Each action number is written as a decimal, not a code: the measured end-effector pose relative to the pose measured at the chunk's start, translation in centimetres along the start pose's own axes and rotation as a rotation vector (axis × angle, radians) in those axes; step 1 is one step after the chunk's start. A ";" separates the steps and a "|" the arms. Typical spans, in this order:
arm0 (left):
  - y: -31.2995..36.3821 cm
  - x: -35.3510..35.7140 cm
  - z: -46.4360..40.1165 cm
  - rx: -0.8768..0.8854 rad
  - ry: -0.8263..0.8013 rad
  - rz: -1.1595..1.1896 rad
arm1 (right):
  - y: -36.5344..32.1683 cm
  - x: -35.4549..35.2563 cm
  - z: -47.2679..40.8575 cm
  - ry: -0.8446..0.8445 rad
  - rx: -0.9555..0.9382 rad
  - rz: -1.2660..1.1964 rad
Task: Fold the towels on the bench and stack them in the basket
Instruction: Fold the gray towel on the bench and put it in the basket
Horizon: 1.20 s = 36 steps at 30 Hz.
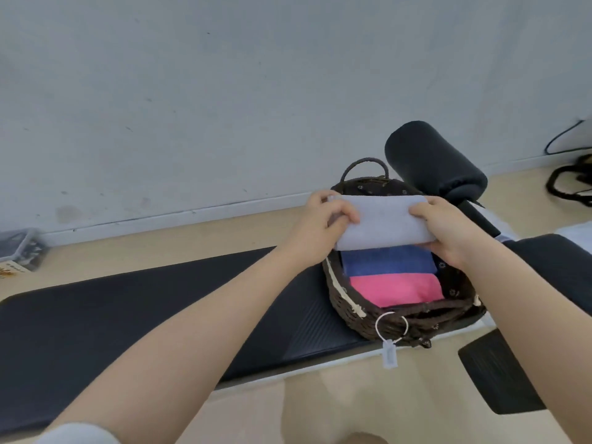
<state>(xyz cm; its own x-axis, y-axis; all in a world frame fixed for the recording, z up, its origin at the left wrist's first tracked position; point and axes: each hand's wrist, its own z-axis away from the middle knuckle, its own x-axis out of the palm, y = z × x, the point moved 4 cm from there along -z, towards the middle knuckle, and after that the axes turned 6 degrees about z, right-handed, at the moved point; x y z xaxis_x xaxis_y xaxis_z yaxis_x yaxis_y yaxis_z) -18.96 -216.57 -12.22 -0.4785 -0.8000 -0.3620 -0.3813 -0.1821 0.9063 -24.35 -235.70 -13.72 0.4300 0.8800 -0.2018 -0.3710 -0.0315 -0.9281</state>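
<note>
— Where is the pale towel [382, 221] right now?

— Folded into a flat rectangle and held above the far half of the basket [347, 310]. The left hand [323, 224] pinches its left end, thumb on top and fingers curled round the edge. The right hand [443, 230] does the same on the right end, so each grip is clamped on the pale towel

— What lies in the basket?

— Two folded towels side by side. The blue towel [389, 261] sits just under the held one, and the pink towel [395, 288] lies nearer the person, touching the blue one along its edge

— And the basket itself?

— Dark woven wicker with a patterned lining. It stands on the right end of the black padded surface [128, 315]. One handle [365, 166] arches up at the far side; another lies flat on the near rim. A white tag [389, 354] on a thin loop hangs from the near rim, over the edge of the surface

— Anything else around?

— A black foam roller [435, 158] on a bar juts up just behind the basket on the right. The floor [288, 405] is light wood, the wall [256, 91] grey. A clear plastic box [20, 248] sits on the floor far left, and black cables [573, 184] lie at the far right
</note>
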 end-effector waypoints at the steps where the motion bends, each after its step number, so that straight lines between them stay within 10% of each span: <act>1: -0.4 1.0 -1.1 0.025 -0.018 -0.064 | 0.4 -0.8 -1.3 0.045 0.005 0.057; 8: -3.8 5.9 -4.8 -0.106 -0.195 -0.742 | 2.6 -1.6 -6.2 0.153 -0.087 0.511; 12: -3.2 5.7 -4.3 0.230 -0.096 -1.283 | 2.8 -0.4 -5.6 0.244 -0.329 0.990; 21: -4.8 4.1 -2.0 -0.140 -0.432 -0.949 | 1.6 0.1 -4.6 0.227 -0.361 1.290; 26: -2.9 -0.3 1.7 -0.006 -0.310 -0.847 | -4.4 1.5 -0.3 0.172 -0.520 1.024; 36: -4.4 -14.8 17.5 -0.438 -0.069 -0.727 | -3.6 20.0 12.7 -0.397 -0.759 1.001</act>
<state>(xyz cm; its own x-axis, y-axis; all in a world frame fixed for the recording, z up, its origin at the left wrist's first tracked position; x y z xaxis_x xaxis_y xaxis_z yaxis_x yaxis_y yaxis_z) -24.04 -193.89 -14.67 -0.2860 -0.3643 -0.8863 -0.2793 -0.8530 0.4408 -24.91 -211.99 -10.44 -0.0761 0.3949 -0.9156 0.2219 -0.8885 -0.4017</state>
